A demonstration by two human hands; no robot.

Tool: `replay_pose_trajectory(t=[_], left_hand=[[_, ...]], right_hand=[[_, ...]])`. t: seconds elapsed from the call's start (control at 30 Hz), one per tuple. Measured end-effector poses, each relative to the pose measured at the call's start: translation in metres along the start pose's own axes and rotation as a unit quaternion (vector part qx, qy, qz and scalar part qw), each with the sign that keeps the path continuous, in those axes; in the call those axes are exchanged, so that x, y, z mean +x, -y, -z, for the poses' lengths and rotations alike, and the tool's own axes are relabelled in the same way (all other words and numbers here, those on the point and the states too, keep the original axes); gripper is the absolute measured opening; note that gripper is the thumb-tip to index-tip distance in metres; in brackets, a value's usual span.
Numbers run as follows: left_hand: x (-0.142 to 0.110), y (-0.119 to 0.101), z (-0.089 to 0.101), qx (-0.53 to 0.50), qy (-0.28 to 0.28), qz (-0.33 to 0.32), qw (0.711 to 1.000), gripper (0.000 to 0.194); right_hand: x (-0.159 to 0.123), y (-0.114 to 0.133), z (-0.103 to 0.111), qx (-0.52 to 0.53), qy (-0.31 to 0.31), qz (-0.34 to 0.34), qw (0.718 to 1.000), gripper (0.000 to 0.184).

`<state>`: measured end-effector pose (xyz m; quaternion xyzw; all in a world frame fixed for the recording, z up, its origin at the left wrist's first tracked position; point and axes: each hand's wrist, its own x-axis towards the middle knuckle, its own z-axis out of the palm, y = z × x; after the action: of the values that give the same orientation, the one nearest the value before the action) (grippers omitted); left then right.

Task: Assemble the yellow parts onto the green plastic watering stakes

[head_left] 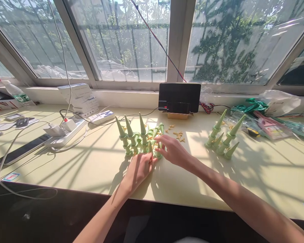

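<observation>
On the table (91, 175), the green towers (143, 136) stand in front of the person, with a smaller green group (226, 142) well apart to the right. The left hand (141, 165) bunches at the towers' near side; the right hand (171, 148) curls over their right end, finger gap narrow. I cannot tell whether either holds a piece. Yellow bits (178, 135) lie just beyond the right hand.

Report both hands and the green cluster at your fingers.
Left hand, right hand at larger pale-green cluster of cone-tipped pieces; grip unclear. Cluster standing, partly hidden by hands. Small, loose yellow pieces beyond, clear of both hands.
</observation>
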<state>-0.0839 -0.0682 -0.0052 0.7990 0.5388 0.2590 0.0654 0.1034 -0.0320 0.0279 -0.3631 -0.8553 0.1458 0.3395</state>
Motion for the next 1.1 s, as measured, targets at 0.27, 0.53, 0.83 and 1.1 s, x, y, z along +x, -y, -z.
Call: replay_pose_trajectory(t=[0.27, 0.53, 0.83, 1.1], left_hand=[[-0.001, -0.002, 0.004, 0.046, 0.009, 0.009, 0.999, 0.027], [-0.016, -0.039, 0.015, 0.001, 0.165, -0.087, 0.982, 0.028], [0.000, -0.074, -0.003, -0.096, 0.212, -0.260, 0.937, 0.033], [0.045, -0.105, -0.048, -0.073, 0.157, -0.448, 0.877, 0.035]], right_hand=[[-0.016, -0.013, -0.005, 0.033, -0.113, -0.036, 0.992, 0.052], [-0.019, -0.036, -0.027, 0.110, 0.004, -0.145, 0.983, 0.047], [-0.011, -0.039, -0.023, 0.113, 0.011, -0.140, 0.984, 0.041], [-0.014, -0.064, 0.027, 0.066, -0.148, -0.097, 0.982, 0.033]])
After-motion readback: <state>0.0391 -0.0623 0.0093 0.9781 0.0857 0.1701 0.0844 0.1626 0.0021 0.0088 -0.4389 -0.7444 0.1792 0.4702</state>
